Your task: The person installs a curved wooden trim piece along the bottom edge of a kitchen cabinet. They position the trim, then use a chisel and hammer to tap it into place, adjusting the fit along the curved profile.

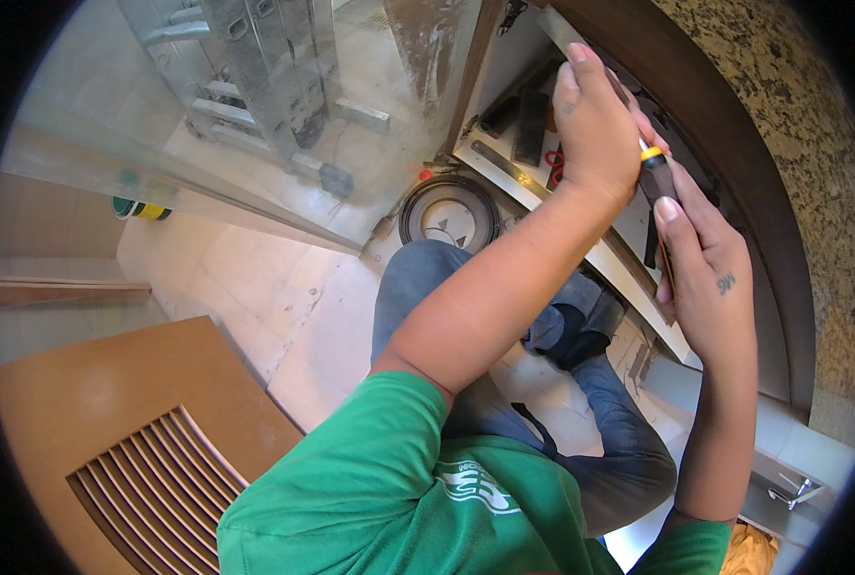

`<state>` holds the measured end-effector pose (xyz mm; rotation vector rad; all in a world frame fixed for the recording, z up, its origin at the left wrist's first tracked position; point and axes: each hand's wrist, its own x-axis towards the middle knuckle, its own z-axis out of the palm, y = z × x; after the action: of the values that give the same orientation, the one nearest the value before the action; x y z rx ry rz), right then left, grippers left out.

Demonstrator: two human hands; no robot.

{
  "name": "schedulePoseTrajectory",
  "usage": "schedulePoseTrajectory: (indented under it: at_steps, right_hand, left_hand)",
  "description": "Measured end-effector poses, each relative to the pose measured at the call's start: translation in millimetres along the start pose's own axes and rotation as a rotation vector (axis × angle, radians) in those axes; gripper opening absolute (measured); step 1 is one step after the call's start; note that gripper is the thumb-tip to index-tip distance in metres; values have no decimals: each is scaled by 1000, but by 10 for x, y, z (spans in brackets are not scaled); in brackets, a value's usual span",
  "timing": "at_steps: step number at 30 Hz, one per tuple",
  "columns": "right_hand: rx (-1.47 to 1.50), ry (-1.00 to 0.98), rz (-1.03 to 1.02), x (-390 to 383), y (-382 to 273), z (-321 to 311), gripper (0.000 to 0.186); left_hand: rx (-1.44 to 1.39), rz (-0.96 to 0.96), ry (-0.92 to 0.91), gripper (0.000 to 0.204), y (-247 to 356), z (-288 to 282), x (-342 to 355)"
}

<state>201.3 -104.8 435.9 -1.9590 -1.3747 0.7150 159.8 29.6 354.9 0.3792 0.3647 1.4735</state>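
pale stone floor tiles [255, 278], glossy and large, fill the lower left of the view; a dark curved wooden frame [734, 163] runs down the right side against a speckled granite wall [810, 125]. a screwdriver [652, 172] sits high at upper right, close to the frame: handle black with a yellow-orange band, smooth and rounded, shaft slim and mostly hidden behind the left hand. left hand [595, 120] is closed around the upper part of the tool, fingers curled over it, knuckles toward the camera. right hand [700, 254] grips the black handle from below, thumb laid along it, fingers wrapped behind; a small dark mark shows on the back of this hand. both forearms rise from a green short-sleeved shirt [389, 479] with a white print; legs in blue-grey trousers [446, 278] are folded beneath. a white shelf [542, 182] below the hands carries flat dark bars and a red-handled tool [554, 165], details too small to tell. a round dark reel [448, 213] with a pale centre lies on the floor near the knee. an aluminium ladder [264, 77], ribbed and matt grey, lies beyond. a brown wooden panel [121, 422] with slanted louvre slats lies at lower left. a chrome tap [796, 494] shows at lower right.
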Motion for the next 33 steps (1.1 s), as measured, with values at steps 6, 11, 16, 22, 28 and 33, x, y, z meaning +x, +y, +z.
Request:
schedulePoseTrajectory:
  at_steps: [6,11,16,22,28,33]
  right_hand:
    - [-70,44,213,-19,-52,-13,44]
    - [-61,35,-31,68,-83,46,45]
    - [-36,26,80,37,-92,-4,46]
    - [-31,-8,57,100,-59,-41,48]
    - [-36,-22,25,125,-65,-23,49]
    - [-84,39,167,117,-99,-9,47]
  left_hand:
    - [4,-169,-1,52,25,12,-15]
    - [-6,-66,32,49,53,19,12]
    - [-3,-142,-10,48,41,43,19]
    - [10,-37,16,50,47,21,70]
    - [41,11,22,50,61,24,81]
    - [25,-111,-6,49,88,25,102]
